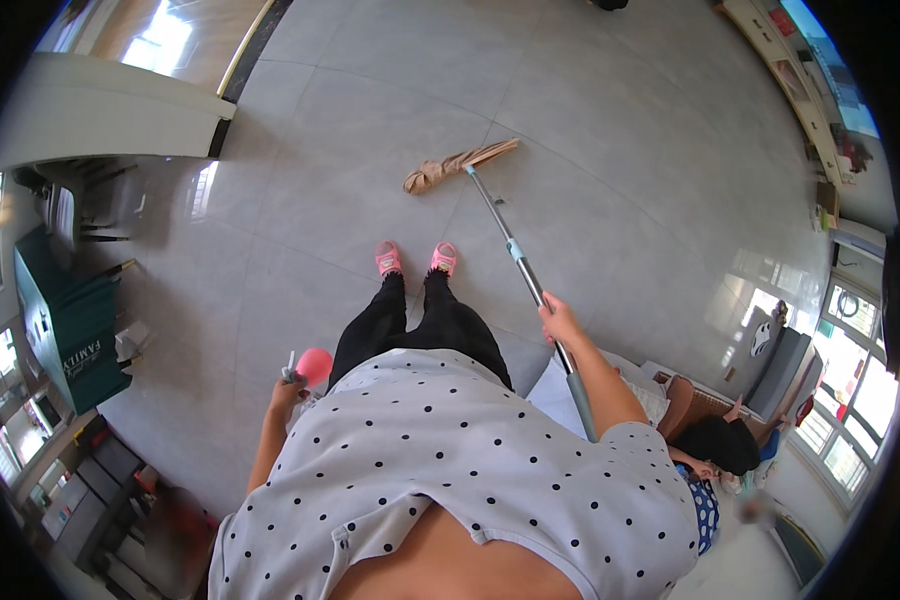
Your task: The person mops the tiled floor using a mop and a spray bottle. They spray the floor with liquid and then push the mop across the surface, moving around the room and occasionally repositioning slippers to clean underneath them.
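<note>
My right hand (560,322) is wrapped round the handle (532,283) of a flat mop, a grey and silver pole with light blue joints. The pole slants from beside my right arm down to the floor ahead. At its far end the mop head (460,167) lies on the tiles with a brown, crumpled cloth around it. Low at my left side, my left hand (288,390) is closed on a small object with a white stem and a rounded pink part (314,367). Its exact kind is unclear, and my fingers partly hide it.
Grey floor tiles (370,130) spread around my pink slippers (442,258). At left stand a green-covered table (70,325) and a chair (65,215) near a white wall end (100,110). A person (715,445) sits at the right by a window; a long cabinet (785,70) lines the far right.
</note>
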A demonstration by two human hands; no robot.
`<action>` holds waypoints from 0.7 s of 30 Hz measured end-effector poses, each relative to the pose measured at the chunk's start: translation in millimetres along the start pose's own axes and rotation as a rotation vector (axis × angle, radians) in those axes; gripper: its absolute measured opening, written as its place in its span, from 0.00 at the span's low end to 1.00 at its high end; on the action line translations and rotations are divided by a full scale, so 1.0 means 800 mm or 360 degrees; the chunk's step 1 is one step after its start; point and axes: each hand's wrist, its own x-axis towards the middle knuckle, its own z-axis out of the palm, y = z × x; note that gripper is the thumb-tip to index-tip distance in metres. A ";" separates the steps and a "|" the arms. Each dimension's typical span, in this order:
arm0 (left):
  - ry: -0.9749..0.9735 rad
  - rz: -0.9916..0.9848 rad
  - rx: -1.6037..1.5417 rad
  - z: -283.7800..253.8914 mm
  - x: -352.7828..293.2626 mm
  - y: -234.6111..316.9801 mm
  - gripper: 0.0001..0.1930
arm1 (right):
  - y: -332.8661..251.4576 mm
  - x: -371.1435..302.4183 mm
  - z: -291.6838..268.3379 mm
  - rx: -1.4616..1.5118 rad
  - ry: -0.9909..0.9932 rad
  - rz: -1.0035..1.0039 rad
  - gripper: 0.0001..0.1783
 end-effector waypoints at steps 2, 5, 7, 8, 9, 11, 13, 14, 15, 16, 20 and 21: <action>-0.0032 -0.0036 0.0055 0.010 -0.005 0.013 0.05 | -0.018 -0.013 0.005 -0.0052 0.0060 -0.0073 0.27; -0.0101 0.0030 0.0006 0.011 -0.001 0.010 0.06 | -0.034 0.000 0.011 0.0006 0.0080 -0.0132 0.27; 0.0010 -0.0004 -0.0046 0.021 -0.014 0.032 0.06 | -0.042 0.030 0.022 0.0163 0.0028 -0.0154 0.28; 0.0067 -0.0021 -0.0074 0.025 -0.019 0.038 0.06 | -0.050 0.040 0.025 0.0384 -0.0128 -0.0059 0.29; -0.0038 -0.0017 -0.0125 0.012 -0.008 0.026 0.07 | -0.072 0.045 0.031 0.0600 -0.0304 0.0026 0.30; -0.0016 0.0003 -0.0057 0.009 -0.003 0.028 0.07 | -0.089 0.066 0.030 0.1018 -0.0581 0.0155 0.32; 0.0022 0.0047 -0.0040 0.009 -0.002 0.033 0.07 | -0.093 0.089 0.032 0.1401 -0.0824 0.0219 0.33; 0.0048 0.0078 -0.0052 0.010 -0.005 0.033 0.07 | -0.090 0.095 0.032 0.1456 -0.0800 0.0176 0.31; 0.0076 0.0094 -0.0067 0.009 -0.008 0.029 0.07 | -0.088 0.093 0.034 0.1505 -0.0779 0.0147 0.29; 0.0097 0.0104 -0.0056 0.008 -0.009 0.026 0.07 | -0.086 0.088 0.036 0.1556 -0.0755 0.0118 0.27; 0.0124 0.0116 -0.0050 0.002 -0.002 0.014 0.05 | -0.075 0.035 0.062 0.2151 -0.1067 0.0324 0.15; 0.0115 0.0106 -0.0049 0.001 -0.001 0.010 0.05 | -0.083 0.024 0.066 0.2155 -0.1008 0.0305 0.13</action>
